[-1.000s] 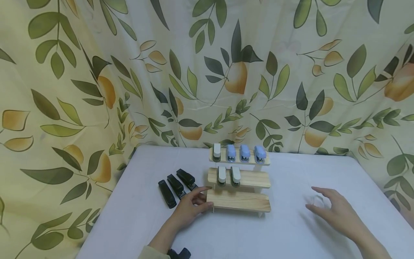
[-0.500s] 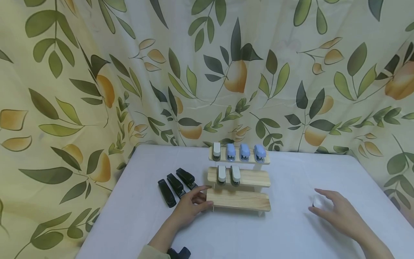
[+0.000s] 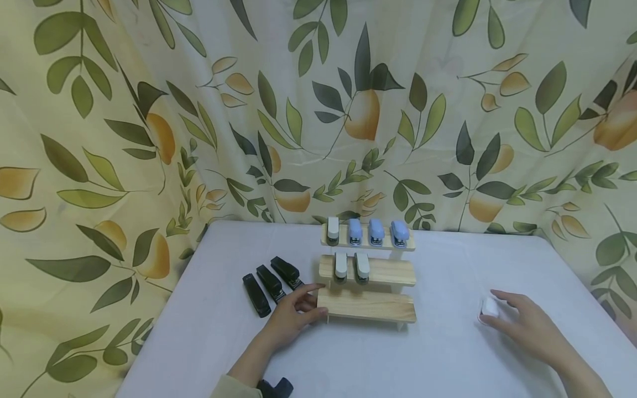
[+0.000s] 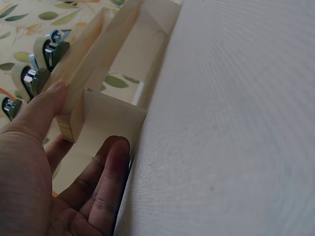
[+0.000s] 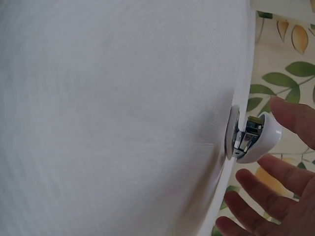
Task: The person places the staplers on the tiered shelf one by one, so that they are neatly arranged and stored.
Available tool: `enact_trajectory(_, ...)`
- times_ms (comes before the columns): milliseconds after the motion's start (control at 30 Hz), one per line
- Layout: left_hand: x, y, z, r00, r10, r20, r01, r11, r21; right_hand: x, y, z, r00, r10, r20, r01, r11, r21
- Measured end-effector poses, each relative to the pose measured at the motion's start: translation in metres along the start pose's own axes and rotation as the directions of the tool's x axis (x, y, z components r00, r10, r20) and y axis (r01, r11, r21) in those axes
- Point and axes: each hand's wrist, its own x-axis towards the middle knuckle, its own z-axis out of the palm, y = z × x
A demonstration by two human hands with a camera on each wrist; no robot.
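My left hand (image 3: 292, 319) holds the left end of the lowest board (image 3: 368, 305) of a three-step wooden display stand. In the left wrist view, the thumb lies on the board's upper side and other fingers curl beneath, beside the pale leg panel (image 4: 110, 115). Far to the right, my right hand (image 3: 531, 329) reaches around a small white stapler (image 3: 490, 306) standing on the table. The right wrist view shows that stapler's white cap (image 5: 269, 140) between the raised thumb and the spread fingers, which are loosely extended; its base is on the cloth.
Three black staplers (image 3: 257, 296) lie left of the stand. On its top step are three blue staplers (image 3: 376, 231) and a pale one (image 3: 333, 230); two pale staplers (image 3: 363, 267) occupy the middle step. A patterned curtain (image 3: 318, 110) hangs behind the white-covered table (image 3: 448, 359).
My right hand has shifted slightly to the right, so more of the white stapler shows, while the stapler stays about where it was. The left hand keeps its place on the stand.
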Motion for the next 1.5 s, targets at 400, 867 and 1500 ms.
enact_trajectory(400,-0.0009,0.0027,-0.0003,1.000,-0.006,-0.002,0.006,1.000,0.009,0.0042,0.0075,0.0014,0.999,0.043,0.028,-0.044,0.999,0.012)
enact_trajectory(867,-0.0012,0.0034,0.0000,1.000,-0.004,-0.002,0.004,1.000,0.007,0.0083,0.0086,0.0028,0.999,0.016,0.037,-0.016,1.000,-0.001)
enact_trajectory(1500,0.0007,-0.0021,0.0002,1.000,-0.005,0.005,0.005,1.000,0.016,0.0095,0.0035,0.0047,0.997,0.044,0.066,-0.044,0.999,0.006)
